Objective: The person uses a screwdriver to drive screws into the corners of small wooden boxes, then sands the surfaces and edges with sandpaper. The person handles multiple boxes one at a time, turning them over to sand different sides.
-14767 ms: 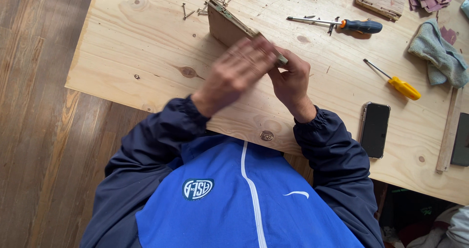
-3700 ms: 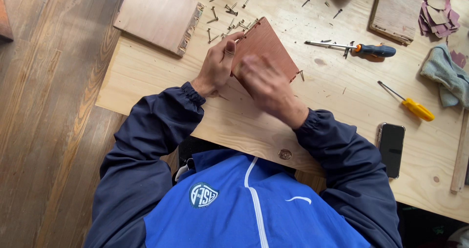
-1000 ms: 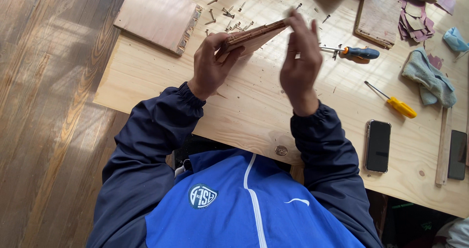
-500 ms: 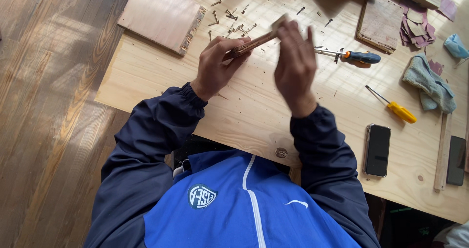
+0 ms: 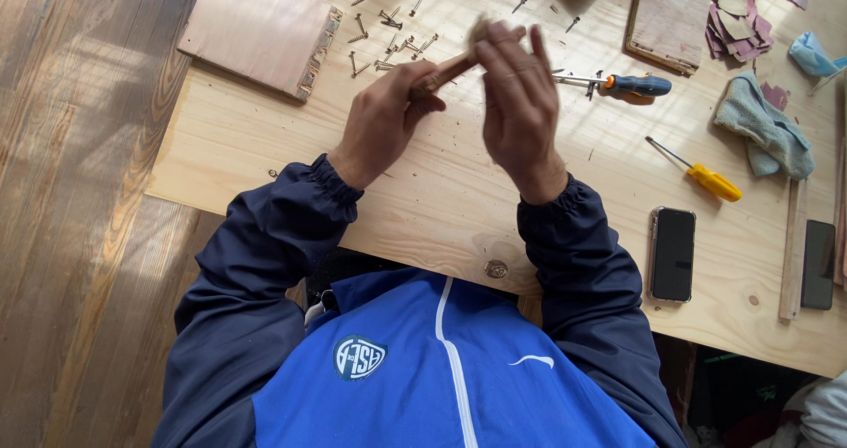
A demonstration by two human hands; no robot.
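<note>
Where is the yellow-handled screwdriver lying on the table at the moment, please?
In the head view the yellow-handled screwdriver lies on the wooden table, to the right of the right hand, between the grey cloth and the dark phone.

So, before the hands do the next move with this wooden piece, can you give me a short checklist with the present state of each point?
1. Left hand has a firm grip on the thin wooden piece: ok, fingers closed around its lower end.
2. Right hand placed on the piece: cannot tell, its back hides the contact.
3. Piece lifted off the table: ok.
4. Loose screws within reach: ok, scattered just beyond the hands.
5. Blue-handled screwdriver within reach: ok, lying right of the right hand.
6. Phone away from the work: ok, near the table edge.
</note>
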